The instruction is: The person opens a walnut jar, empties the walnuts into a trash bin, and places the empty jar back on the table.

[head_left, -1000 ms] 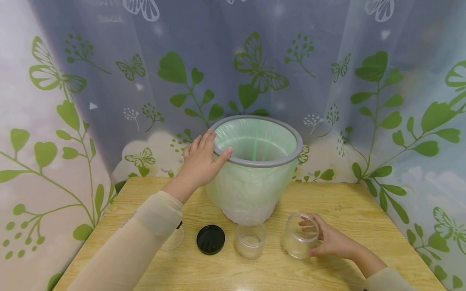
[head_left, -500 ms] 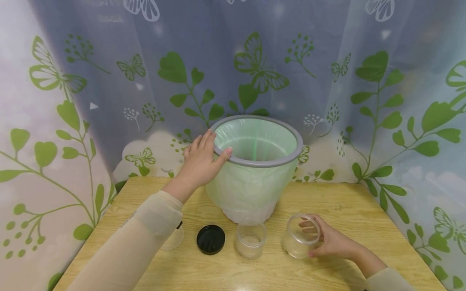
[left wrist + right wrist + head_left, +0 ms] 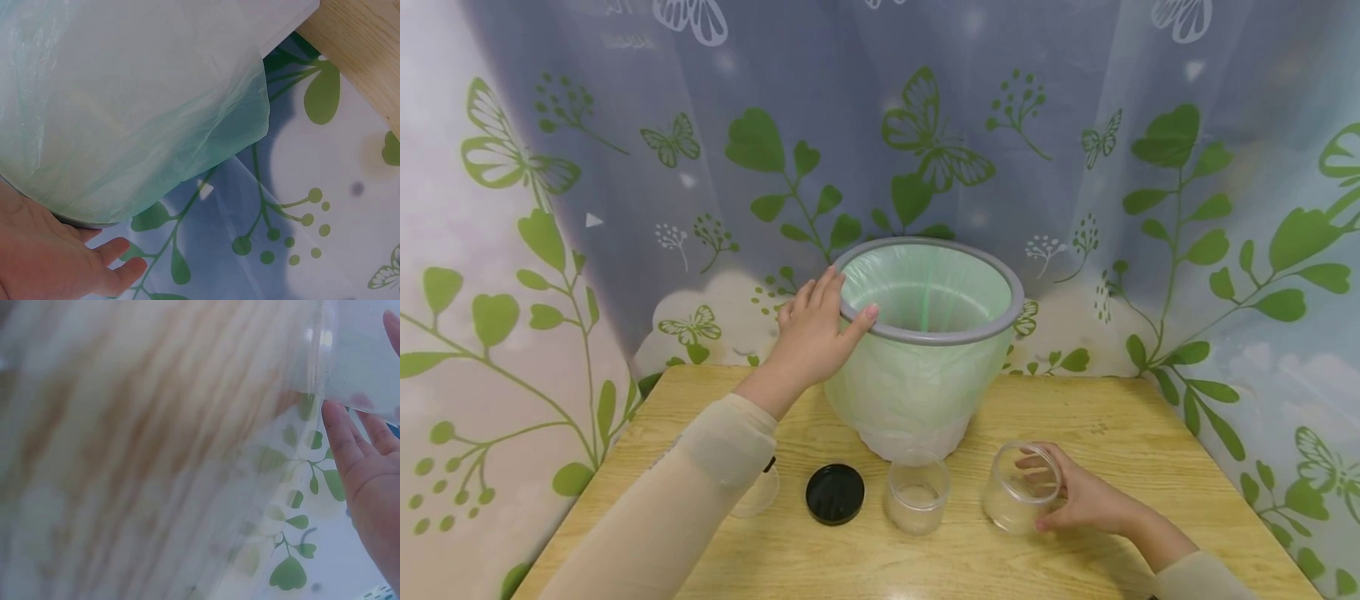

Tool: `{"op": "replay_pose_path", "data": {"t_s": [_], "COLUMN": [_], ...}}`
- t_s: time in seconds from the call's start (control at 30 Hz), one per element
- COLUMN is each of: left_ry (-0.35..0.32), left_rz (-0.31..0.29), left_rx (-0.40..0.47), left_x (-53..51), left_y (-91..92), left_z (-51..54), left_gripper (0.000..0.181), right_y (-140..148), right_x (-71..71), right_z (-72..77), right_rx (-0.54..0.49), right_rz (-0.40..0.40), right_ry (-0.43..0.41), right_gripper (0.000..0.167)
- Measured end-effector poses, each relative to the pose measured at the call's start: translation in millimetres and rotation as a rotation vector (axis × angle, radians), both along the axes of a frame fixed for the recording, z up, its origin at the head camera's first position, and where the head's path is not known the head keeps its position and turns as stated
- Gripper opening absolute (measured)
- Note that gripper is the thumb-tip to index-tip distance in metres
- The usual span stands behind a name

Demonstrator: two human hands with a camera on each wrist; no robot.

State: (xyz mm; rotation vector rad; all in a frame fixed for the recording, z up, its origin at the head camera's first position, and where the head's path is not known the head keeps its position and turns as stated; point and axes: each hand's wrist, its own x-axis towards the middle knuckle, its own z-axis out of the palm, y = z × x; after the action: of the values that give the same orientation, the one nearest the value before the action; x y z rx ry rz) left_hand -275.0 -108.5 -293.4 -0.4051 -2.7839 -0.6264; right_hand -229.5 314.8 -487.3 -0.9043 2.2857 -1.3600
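My left hand point(image 3: 812, 333) rests on the near left of the grey rim point(image 3: 940, 336) of a bin point(image 3: 917, 392) lined with a pale green bag. Its thumb lies on the rim; in the left wrist view its fingers point(image 3: 128, 269) extend loosely beside the rim. At the front right, my right hand point(image 3: 1078, 496) holds a clear jar point(image 3: 1018, 500) without a lid, thumb on the near side and fingers on the far side. The jar tilts slightly; I cannot tell whether it touches the table. The same jar point(image 3: 156, 456) fills much of the right wrist view, blurred.
A second clear jar point(image 3: 917, 500) stands in front of the bin, left of the held one. Left of it lies a black round lid point(image 3: 835, 494). My left forearm partly hides another clear round thing point(image 3: 763, 493). A printed curtain point(image 3: 880, 125) surrounds the wooden table point(image 3: 850, 567).
The jar in my right hand has tipped and shifted very slightly to the right. My left hand keeps its place on the rim, and the other things stay put.
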Motion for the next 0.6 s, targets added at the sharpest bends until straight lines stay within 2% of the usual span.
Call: {"op": "replay_pose_path", "data": {"t_s": [0.27, 0.6], "left_ry": [0.002, 0.006], "left_rz": [-0.005, -0.008], "left_rx": [0.003, 0.007], "left_x": [-0.7, -1.2], "left_y": [-0.3, -0.8], "left_z": [-1.5, -1.5], "left_gripper": [0.092, 0.091], "right_y": [-0.6, -0.6], "right_x": [0.0, 2.5], "right_z": [1.3, 12.0], "right_rx": [0.019, 0.034], "right_rz": [0.010, -0.015], "right_ry": [0.006, -0.026], "right_gripper": [0.097, 0.096]}}
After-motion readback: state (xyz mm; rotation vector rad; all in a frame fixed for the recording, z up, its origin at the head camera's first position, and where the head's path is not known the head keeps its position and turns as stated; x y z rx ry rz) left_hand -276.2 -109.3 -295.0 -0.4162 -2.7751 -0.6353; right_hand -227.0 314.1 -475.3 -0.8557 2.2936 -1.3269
